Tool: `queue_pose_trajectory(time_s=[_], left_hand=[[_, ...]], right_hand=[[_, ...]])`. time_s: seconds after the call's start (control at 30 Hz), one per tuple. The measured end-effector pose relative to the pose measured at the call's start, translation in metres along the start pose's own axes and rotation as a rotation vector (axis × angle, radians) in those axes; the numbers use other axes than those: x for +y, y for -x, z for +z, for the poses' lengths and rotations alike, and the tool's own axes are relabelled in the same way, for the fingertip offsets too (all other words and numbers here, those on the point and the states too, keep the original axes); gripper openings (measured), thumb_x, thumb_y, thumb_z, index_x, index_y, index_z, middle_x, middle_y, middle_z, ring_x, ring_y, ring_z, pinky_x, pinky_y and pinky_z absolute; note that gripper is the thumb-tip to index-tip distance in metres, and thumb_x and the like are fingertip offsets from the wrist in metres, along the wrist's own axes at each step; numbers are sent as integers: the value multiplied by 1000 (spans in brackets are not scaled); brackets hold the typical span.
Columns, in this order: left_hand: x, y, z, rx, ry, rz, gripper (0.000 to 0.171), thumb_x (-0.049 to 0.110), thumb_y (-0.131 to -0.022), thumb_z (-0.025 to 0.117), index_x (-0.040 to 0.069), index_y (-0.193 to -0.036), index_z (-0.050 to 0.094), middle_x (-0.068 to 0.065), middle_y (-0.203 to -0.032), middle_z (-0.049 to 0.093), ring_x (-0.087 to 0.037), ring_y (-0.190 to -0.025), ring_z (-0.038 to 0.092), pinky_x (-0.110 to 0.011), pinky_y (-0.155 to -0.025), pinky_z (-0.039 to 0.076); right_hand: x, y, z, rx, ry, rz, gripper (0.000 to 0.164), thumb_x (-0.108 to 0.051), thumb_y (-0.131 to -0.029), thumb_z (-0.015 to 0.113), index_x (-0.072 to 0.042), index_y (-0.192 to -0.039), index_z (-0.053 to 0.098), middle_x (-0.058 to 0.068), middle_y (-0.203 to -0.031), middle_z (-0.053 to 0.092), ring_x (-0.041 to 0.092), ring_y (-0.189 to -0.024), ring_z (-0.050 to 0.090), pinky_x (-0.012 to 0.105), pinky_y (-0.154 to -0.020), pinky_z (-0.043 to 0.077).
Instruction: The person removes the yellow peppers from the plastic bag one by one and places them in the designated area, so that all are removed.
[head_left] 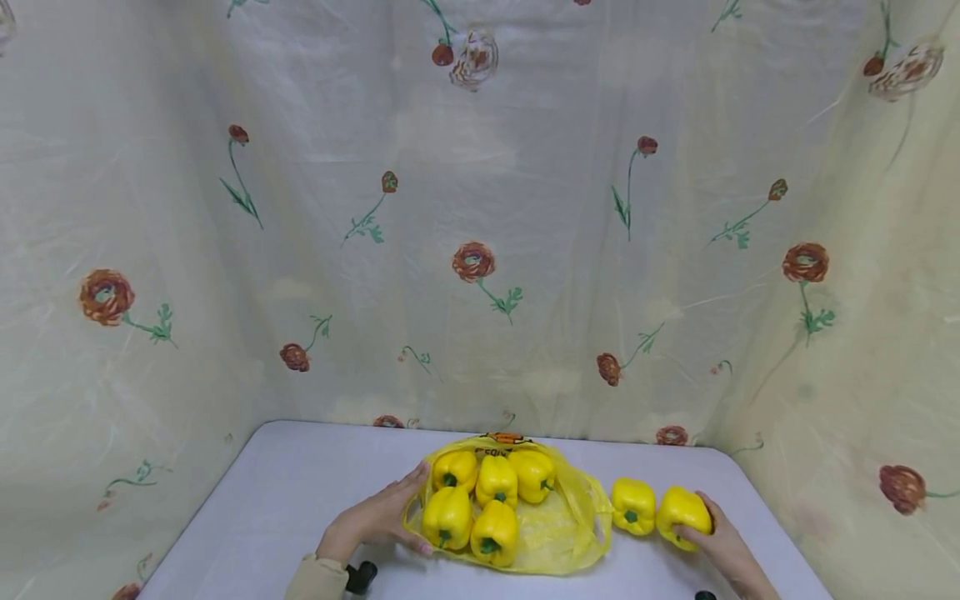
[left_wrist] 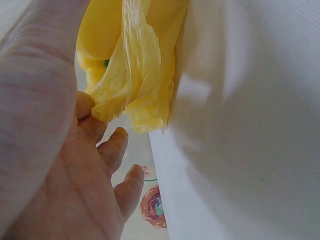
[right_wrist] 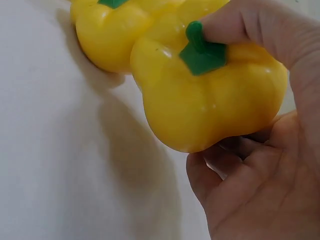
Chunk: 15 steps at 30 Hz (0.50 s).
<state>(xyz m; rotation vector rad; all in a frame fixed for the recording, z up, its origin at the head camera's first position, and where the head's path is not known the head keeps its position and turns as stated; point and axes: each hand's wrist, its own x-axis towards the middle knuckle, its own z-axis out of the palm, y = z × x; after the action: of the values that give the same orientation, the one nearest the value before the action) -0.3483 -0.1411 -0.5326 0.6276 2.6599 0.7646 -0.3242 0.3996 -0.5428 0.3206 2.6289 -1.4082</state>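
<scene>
The left hand (head_left: 378, 512), its fingers loosely extended, touches a thin yellow plastic bag (head_left: 551, 533); only the left wrist view shows the crumpled edge at its fingertips, with the thumb hidden. Five glossy yellow bell peppers (head_left: 495, 482) lie inside. Next, a loose yellow pepper (head_left: 633, 502) rests on the white counter (head_left: 300, 492). Just beside, the right hand (head_left: 723, 537) grips a lobed yellow pepper (head_left: 684, 512); the right wrist view shows clearly its green stem (right_wrist: 202, 54), but cuts off the loose one.

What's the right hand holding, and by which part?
The right hand holds a yellow pepper by its body, thumb beside the green stem, fingers around its side.
</scene>
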Motion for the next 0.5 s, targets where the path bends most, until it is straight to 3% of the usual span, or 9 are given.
queue_pose_trajectory(time_s=[0.5], left_hand=[[4, 3, -2, 1, -20, 9, 126, 63, -65, 77, 12, -156, 6, -8, -164, 4, -32, -149, 16, -54, -121, 17]], right_hand=[[9, -1, 10, 8, -3, 37, 117, -50, -82, 70, 9, -149, -5, 39, -148, 8, 51, -130, 22, 65, -114, 21]])
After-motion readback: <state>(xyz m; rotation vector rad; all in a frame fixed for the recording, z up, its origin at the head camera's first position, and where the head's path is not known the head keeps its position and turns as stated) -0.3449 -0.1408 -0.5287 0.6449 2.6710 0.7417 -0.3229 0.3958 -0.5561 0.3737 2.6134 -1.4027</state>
